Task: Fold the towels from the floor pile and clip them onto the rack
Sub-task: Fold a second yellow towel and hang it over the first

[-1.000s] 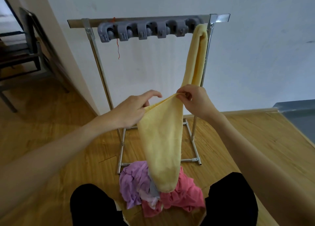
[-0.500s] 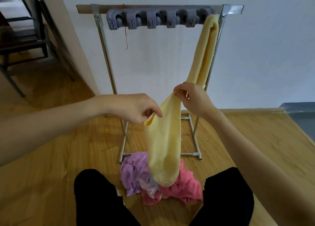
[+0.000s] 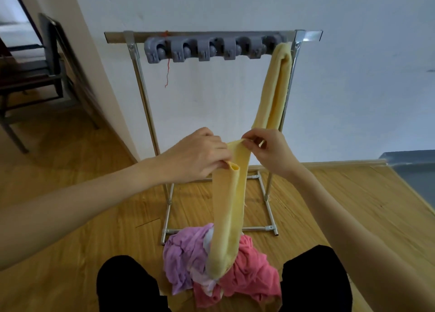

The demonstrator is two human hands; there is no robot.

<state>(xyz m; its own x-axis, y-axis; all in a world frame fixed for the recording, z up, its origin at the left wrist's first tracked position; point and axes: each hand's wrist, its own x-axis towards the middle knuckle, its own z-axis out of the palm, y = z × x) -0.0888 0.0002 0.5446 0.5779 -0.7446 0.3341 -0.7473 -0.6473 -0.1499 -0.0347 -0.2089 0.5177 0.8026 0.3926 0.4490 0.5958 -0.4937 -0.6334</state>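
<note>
A yellow towel [image 3: 229, 208] hangs folded lengthwise in front of me, its lower end resting on the floor pile. My left hand [image 3: 197, 154] grips its top left edge. My right hand [image 3: 268, 149] pinches the top right corner; the two hands are close together. Another yellow towel [image 3: 274, 88] hangs from the rightmost clip of the metal rack [image 3: 141, 81]. A grey row of clips [image 3: 207, 50] runs along the rack's top bar, the others empty. The pile holds a purple towel [image 3: 186, 255] and a pink towel [image 3: 249, 276].
The rack stands against a white wall on a wooden floor [image 3: 70, 217]. A dark chair [image 3: 35, 71] is at the far left. A grey-blue object [image 3: 416, 170] sits at the right edge. My knees in black trousers [image 3: 127, 285] flank the pile.
My left hand has moved right toward my right hand, folding the held towel narrower. The view has tilted up slightly.
</note>
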